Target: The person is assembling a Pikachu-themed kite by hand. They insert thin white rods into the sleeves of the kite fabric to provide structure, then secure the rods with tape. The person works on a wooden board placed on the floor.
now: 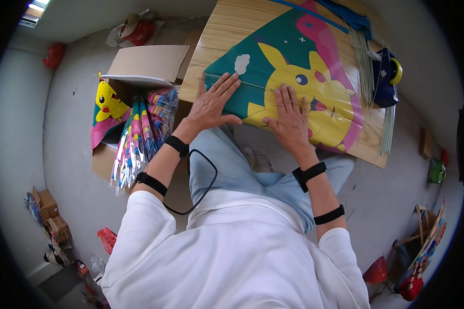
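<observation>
A triangular kite (pixel 252 56) in green, pink and yellow, printed with a yellow cartoon animal and a white cloud, lies spread on a wooden table (pixel 232 20). My left hand (pixel 210 105) rests flat near its left corner, fingers stretched out. Flat on the yellow figure is my right hand (pixel 292 118), with its fingers extended and the thumb apart. A thin pale line crosses the kite between both hands; whether it is a rod or a crease I cannot tell. Neither hand grips anything.
Thin pale rods (pixel 364 67) lie along the table's right side, beside a dark blue tape dispenser (pixel 384 77) and blue strips (pixel 350 15). Left of the table, an open carton (pixel 144 64) holds rolled kites in clear bags (pixel 139 129). Another yellow-figured kite (pixel 108 105) hangs over it.
</observation>
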Motion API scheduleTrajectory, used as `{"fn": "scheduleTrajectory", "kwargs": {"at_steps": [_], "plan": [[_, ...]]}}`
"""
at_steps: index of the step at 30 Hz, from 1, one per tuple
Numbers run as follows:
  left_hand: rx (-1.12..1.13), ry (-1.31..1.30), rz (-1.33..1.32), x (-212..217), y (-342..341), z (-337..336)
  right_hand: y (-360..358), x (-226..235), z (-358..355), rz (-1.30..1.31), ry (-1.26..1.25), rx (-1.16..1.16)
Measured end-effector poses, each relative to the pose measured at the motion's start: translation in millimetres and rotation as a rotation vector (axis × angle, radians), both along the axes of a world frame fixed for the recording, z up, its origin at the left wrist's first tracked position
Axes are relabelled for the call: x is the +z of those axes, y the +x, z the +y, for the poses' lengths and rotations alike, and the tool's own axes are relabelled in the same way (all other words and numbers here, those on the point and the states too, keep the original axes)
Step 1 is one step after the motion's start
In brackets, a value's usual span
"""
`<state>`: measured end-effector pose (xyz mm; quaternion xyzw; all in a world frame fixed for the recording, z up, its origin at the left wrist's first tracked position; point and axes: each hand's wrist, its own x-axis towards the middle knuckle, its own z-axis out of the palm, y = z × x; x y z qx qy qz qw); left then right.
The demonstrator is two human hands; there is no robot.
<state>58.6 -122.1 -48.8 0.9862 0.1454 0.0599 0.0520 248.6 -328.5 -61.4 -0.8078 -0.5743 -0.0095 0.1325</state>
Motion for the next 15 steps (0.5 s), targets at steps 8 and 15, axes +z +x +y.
{"fn": "scheduleTrajectory", "kwargs": {"at_steps": [8, 15], "plan": [[0.231, 0.101, 0.005, -8, -50, 40, 1, -4, 0, -0.039, -0.016, 0.007], [0.252, 0.11, -0.078, 14, -39, 22, 0, -6, -1, -0.054, 0.005, 0.006]]}}
